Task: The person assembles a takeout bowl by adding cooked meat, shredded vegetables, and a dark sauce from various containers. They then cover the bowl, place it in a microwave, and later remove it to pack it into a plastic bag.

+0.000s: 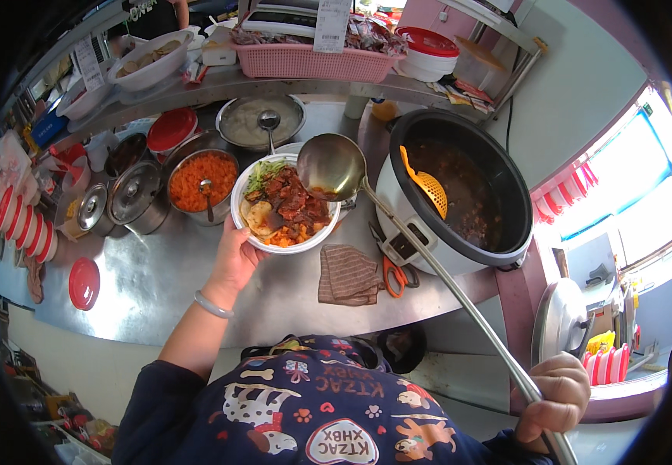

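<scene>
My left hand (pixel 235 260) holds a white bowl (pixel 244 226) from below, above the steel counter. The bowl carries braised meat, shredded cucumber, potato slices and orange pieces. My right hand (pixel 554 403), at the lower right, grips the end of a long-handled metal ladle (pixel 330 167). The ladle's cup hangs over the bowl's right rim, tilted toward the food. To the right stands a large rice cooker (pixel 460 186) with dark stew and an orange skimmer (pixel 427 186) inside.
On the counter (pixel 142 287) sit a steel pot of shredded carrot (pixel 203 180), lidded steel pots (pixel 136 194), a pan of pale sauce (pixel 258 120), a striped cloth (pixel 348 275), orange scissors (pixel 394 275) and a red lid (pixel 84 283). A shelf above holds a pink basket (pixel 313 60).
</scene>
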{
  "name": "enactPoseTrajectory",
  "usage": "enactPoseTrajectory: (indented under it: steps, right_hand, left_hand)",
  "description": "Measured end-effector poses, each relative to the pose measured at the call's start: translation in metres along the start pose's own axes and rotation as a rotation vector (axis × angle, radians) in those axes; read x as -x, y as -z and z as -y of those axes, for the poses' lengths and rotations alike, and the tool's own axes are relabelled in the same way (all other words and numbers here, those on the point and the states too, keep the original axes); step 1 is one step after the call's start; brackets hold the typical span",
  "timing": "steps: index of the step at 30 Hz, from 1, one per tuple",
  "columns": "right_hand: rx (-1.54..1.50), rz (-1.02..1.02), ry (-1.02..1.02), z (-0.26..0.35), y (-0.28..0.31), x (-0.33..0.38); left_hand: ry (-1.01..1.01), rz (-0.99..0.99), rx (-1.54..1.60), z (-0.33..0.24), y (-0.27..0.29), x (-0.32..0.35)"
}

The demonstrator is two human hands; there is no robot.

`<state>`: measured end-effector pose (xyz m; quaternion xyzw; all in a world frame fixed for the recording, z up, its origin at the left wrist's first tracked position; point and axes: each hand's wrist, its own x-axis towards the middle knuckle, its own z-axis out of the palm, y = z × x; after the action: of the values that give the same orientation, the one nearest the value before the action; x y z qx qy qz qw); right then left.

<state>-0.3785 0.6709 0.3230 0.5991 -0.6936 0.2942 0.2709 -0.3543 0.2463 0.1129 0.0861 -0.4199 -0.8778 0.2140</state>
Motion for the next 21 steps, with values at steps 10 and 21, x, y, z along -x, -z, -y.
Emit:
enactPoseTrajectory:
  steps: [10, 21]
  right_hand:
    - [0.074, 0.290, 0.029, 0.041, 0.037, 0.009]
    - [-0.707, -1.084, -0.751, -0.017, 0.019, 0.060]
  left_hand:
    - [-0.039, 0.029, 0.000, -0.012, -0.012, -0.001]
    - [0.007, 0.129, 0.035, -0.013, -0.010, -0.010]
